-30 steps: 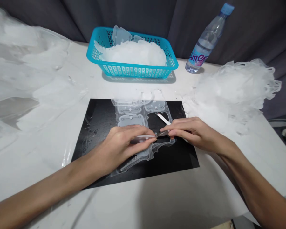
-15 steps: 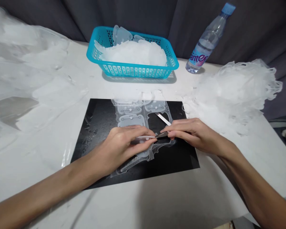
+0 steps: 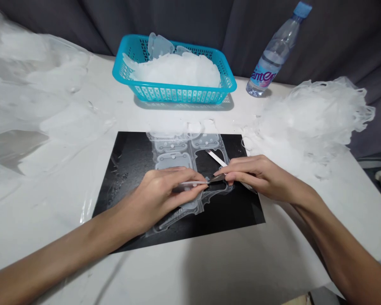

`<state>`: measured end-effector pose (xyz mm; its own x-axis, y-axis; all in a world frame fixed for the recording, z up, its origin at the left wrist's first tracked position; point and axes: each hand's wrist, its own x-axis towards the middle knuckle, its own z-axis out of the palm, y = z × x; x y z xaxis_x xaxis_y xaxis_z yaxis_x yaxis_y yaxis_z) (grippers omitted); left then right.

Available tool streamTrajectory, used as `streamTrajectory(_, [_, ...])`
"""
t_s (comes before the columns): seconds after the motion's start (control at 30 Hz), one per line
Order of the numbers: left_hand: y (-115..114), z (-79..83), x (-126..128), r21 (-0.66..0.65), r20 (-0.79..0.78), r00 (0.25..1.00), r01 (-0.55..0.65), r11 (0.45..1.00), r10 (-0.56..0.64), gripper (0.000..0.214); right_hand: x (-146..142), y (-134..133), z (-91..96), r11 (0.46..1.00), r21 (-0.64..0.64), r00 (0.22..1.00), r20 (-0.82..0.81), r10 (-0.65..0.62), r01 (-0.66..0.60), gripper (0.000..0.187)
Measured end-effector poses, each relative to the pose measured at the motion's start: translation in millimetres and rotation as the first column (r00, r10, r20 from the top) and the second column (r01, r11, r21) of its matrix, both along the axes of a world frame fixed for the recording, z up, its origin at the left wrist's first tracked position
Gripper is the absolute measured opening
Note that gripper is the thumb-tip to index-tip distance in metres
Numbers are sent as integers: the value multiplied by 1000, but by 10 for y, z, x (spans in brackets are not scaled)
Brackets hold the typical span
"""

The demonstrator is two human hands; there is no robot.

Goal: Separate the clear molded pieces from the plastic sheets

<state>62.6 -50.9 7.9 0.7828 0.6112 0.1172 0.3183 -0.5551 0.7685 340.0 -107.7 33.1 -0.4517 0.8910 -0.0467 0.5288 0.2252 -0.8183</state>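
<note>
My left hand point(image 3: 165, 190) is closed in a pinch on a thin translucent moulded piece point(image 3: 190, 184), held edge-on above the black mat point(image 3: 235, 212). From the right, my right hand point(image 3: 257, 176) grips a small pointed metal blade point(image 3: 217, 178), its tip at the near end of that piece. The blade's handle is mostly hidden by the fingers. Beneath both hands lies a clear moulded sheet point(image 3: 174, 161) with rounded panels, one opening in it showing black. A narrow white strip point(image 3: 216, 157) with a dark tip slants across that opening, partly behind my right fingers.
A turquoise basket point(image 3: 180, 94) heaped with translucent pieces stands at the back. Right of it is a water bottle point(image 3: 269, 63). A tangle of clear scraps point(image 3: 317, 123) lies on the right, and a large pile of translucent sheets point(image 3: 51, 93) covers the left.
Both hands keep nearly the same pose, the blade tip still at the held piece. The whole view has shifted very slightly.
</note>
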Motion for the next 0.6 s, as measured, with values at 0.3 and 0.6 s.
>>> streamTrajectory(0.3, [-5,-8,12,39,13,1000,-9,999,9,16,-29,5,-24,1000,-10,1000,11,2,-1,30])
streamTrajectory(0.6, [-8,-6,19,45,12,1000,-17,999,17,16,-55,19,-20,1000,6,1000,4,14,-14,29])
